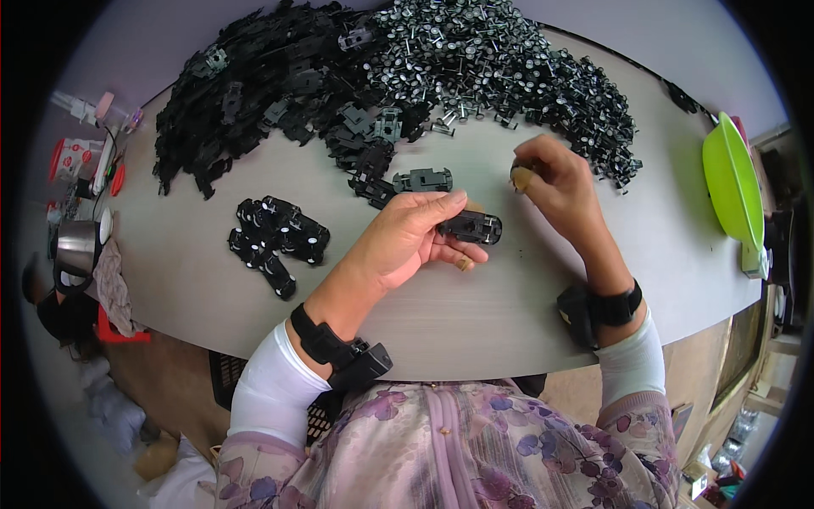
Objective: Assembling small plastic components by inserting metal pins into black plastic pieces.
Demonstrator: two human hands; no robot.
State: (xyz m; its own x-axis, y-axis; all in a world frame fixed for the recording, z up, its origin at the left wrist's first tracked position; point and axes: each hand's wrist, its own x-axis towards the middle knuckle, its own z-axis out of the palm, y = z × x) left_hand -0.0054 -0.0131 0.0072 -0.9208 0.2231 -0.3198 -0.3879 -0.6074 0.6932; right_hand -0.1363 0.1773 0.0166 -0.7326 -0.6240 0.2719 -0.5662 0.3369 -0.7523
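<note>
My left hand (415,233) holds a black toy car chassis (471,226) between thumb and fingers, above the middle of the table. To its right, my right hand (555,182) is raised with thumb and fingertips pinched together. A small dark piece shows at those fingertips, mostly hidden; it looks like a wheel axle, but I cannot be sure. Tan covers sit on some fingertips. Just beyond my left hand lies another chassis (424,180), flat on the table. On the left, several chassis with wheels (275,237) lie in a small cluster.
A large heap of black chassis (246,93) covers the back left of the table (424,331). Beside it spreads a heap of wheel axles (509,68) at the back right. A lime green basin (733,182) stands at the right edge, a metal kettle (76,250) at the left.
</note>
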